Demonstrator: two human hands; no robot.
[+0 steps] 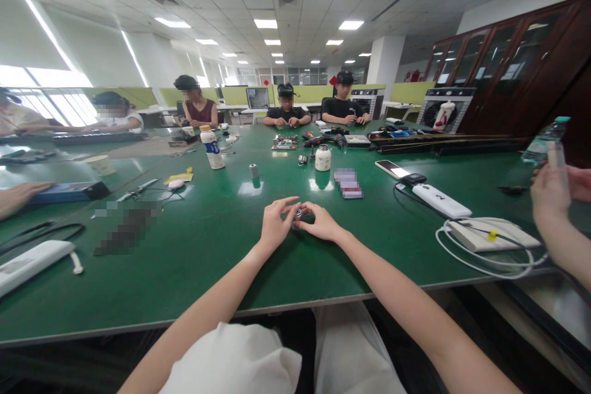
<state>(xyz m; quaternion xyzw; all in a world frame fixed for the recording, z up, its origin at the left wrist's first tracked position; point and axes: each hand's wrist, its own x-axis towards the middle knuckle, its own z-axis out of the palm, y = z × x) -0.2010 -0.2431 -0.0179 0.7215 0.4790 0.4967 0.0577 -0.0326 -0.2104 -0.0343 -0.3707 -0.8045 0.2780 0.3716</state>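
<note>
Both my hands meet over the green table, close in front of me. Between their fingers is a small silvery metal cylinder, partly covered by the fingertips. My left hand is closed on its left side, thumb and fingers curved round it. From the right, my right hand grips it with thumb and fingertips. A similar grey metal cylinder stands upright farther off, slightly left. Beyond my right hand is a white round jar, with a blurred-out phone-sized object beside it.
A white-and-blue bottle stands at left. To the right lie a phone, a white power bank and a pale box with looped cables. At far right a co-worker's hand holds something. Several people sit around the table.
</note>
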